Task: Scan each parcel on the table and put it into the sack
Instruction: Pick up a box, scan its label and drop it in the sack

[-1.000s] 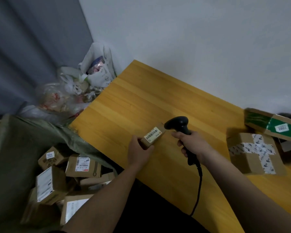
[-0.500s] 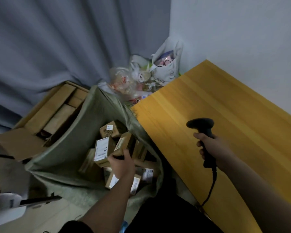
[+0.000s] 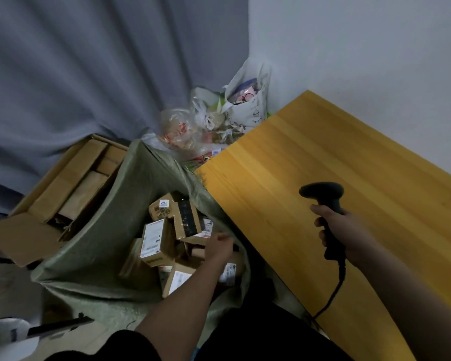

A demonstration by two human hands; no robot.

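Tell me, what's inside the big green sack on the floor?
The green sack holds a pile of small cardboard parcels with white labels. The left hand reaches in over them. Whatever lies deeper under the top boxes and the arm is covered.

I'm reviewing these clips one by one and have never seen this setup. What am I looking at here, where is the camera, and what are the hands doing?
There is no machine: a person works with bare hands, filmed by a wide-angle camera worn on the head, looking down. The right hand grips a black corded barcode scanner over the wooden table, whose visible part shows no parcels. The left hand reaches into the open green sack beside the table, above the labelled cardboard parcels piled inside; it is blurred, and I see nothing in it. Behind are an open cardboard box, plastic bags and a grey curtain.
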